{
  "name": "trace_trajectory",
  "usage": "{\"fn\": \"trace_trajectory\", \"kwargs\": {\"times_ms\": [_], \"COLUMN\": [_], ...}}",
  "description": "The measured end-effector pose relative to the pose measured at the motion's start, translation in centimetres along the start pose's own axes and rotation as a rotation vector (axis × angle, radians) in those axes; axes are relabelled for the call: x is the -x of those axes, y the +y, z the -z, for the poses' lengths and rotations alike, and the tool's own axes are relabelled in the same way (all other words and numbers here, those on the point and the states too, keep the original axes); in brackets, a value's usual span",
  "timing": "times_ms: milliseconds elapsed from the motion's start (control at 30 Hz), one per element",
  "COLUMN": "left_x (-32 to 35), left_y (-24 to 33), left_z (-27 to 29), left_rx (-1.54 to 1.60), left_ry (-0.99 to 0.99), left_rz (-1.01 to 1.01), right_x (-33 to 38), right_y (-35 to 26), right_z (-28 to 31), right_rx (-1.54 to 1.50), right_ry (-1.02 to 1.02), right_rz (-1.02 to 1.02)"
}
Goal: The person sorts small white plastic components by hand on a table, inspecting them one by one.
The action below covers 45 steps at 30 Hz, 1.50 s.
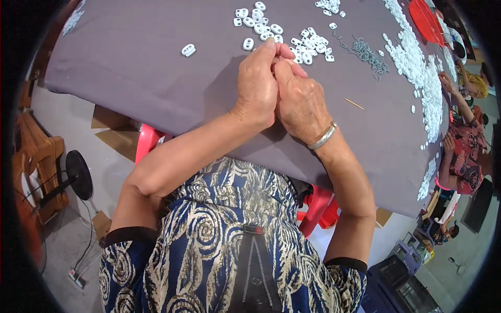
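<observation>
Over the table's near middle, my left hand (257,83) and my right hand (303,107) are pressed together with fingers curled inward. Whatever they pinch is hidden behind the fingers. A silvery bracelet (323,136) circles my right wrist. Just beyond my fingertips lie small white oval pieces with two holes (249,44), in a loose group. Beside them, to the right, is a heap of similar white pieces with holes (311,46). One white oval piece (188,50) rests alone to the left. A pile of small grey coil-like pieces (369,54) sits farther right.
A grey-brown cloth (156,88) covers the table. A thin wooden stick, like a toothpick (354,104), lies right of my hands. Large white heaps (417,65) spread along the right side, near a red tray (425,22). Other people (464,151) sit there. A black fan (79,175) stands left.
</observation>
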<state>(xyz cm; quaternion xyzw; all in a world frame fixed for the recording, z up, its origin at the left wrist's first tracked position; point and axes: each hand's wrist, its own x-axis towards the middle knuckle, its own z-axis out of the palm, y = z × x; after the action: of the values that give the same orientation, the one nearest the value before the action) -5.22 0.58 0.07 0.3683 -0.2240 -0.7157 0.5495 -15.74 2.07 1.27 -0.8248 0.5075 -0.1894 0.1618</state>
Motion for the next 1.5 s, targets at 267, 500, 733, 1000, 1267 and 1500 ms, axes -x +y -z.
{"fn": "trace_trajectory", "kwargs": {"times_ms": [267,500,733,1000,1267,1500], "left_x": [-0.5,0.7,4.2,4.8,2.1,-1.0], "left_y": [0.0,0.6,2.7,3.8,9.8,12.0], "left_z": [-0.3,1.8,3.3,4.9,9.7,11.6], "left_rx": [0.063,-0.297,-0.572,-0.567,-1.302,-1.493], "left_ry": [0.002,-0.156,-0.175,-0.163,0.054,0.143], "left_rz": [0.101,-0.208,-0.108,-0.107,-0.436,-0.600], "right_x": [0.1,0.4,1.1,0.9,0.3,-1.0], "right_y": [0.2,0.2,0.2,-1.4,2.0,2.9], "right_z": [0.1,-0.4,-0.5,0.2,2.1,1.3], "right_rx": [0.002,-0.028,0.001,-0.121,-0.287,-0.124], "right_ry": [0.069,0.260,0.108,-0.053,0.185,0.282], "right_rz": [-0.011,0.017,0.044,0.055,-0.130,-0.020]}}
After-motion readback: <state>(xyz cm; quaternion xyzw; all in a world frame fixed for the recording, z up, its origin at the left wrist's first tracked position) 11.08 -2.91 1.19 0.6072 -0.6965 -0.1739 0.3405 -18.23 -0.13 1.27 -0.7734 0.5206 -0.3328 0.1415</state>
